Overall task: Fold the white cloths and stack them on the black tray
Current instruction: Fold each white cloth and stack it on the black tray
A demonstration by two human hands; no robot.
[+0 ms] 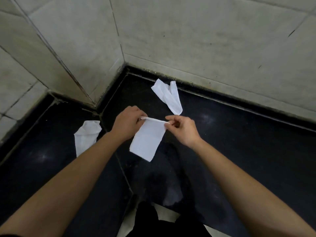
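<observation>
Above the black speckled stone surface point(239, 142), you hold a thin white rectangular cloth point(147, 141) in the air by its upper edge. Your left hand point(127, 123) pinches the left end of that edge with curled fingers, and your right hand point(183, 129) pinches the right end between thumb and fingertips. The edge is pulled taut between them and the rest of the cloth hangs down towards you. A second, crumpled white cloth point(168, 96) lies on the dark surface near the back, close to the pale tiled wall point(205, 40). A third white cloth point(86, 135), loosely bunched, lies on the surface to the left, partly hidden behind your left forearm.
</observation>
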